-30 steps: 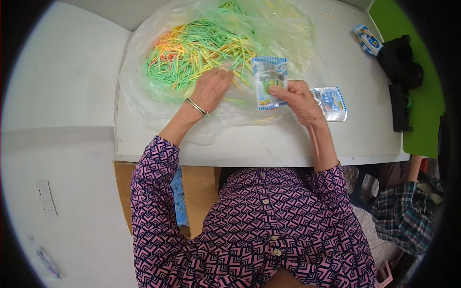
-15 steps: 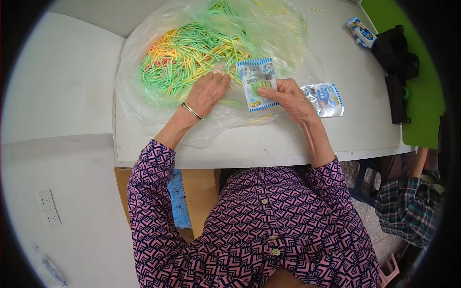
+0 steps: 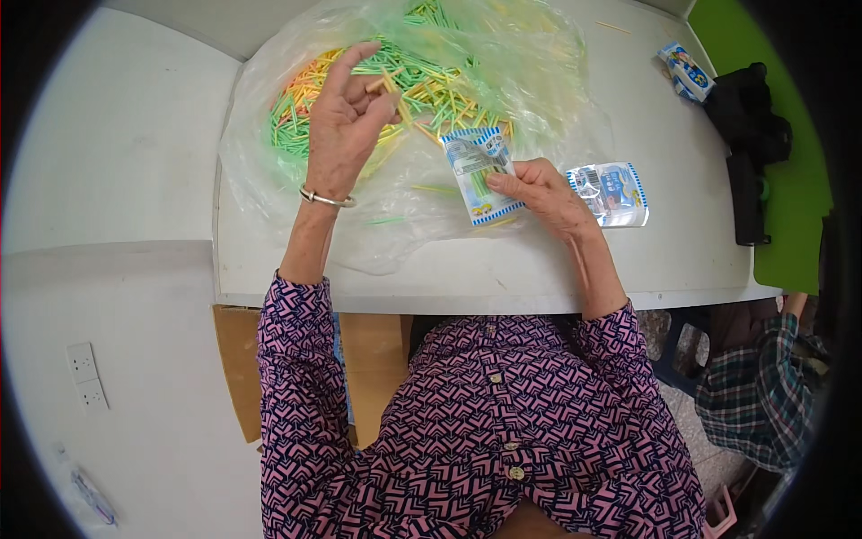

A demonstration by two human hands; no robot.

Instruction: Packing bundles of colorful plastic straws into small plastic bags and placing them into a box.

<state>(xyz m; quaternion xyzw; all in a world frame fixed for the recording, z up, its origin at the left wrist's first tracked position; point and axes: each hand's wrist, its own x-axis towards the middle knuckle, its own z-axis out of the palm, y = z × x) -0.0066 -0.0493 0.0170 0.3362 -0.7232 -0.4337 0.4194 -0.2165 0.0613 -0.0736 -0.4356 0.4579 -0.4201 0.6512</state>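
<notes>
white counter: right hand pinches packet, seemingly part-filled; half-curled left hand holds sticks; stick heap remains toward back edge.

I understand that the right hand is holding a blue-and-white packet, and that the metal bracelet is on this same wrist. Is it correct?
Not entirely: the head view shows the metal bracelet on the left hand's wrist. The right hand does hold the blue-and-white packet.

A white tabletop; pale wall at left, bearing sockets; green surface at right; speckled floor lower right.
</notes>
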